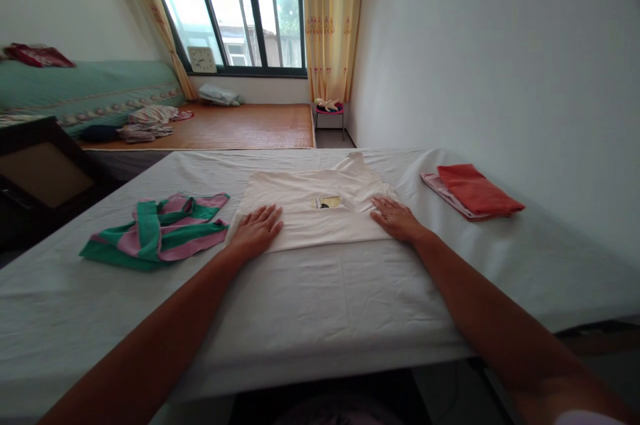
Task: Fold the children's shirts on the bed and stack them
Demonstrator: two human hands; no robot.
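A cream shirt [310, 212] lies partly folded in the middle of the white-sheeted table [320, 305]. My left hand [257, 228] rests flat on the shirt's near left corner, fingers stretched out. On the near right corner my right hand [395, 217] also lies flat with fingers spread. Neither hand holds anything. A small dark print shows at the shirt's centre between my hands.
A green and pink striped garment [160, 228] lies crumpled to the left. Folded red and pink cloths [473, 190] sit at the right, near the wall. Beyond the table are a bed with a woven mat [240, 125], a window and a small stool [330, 112].
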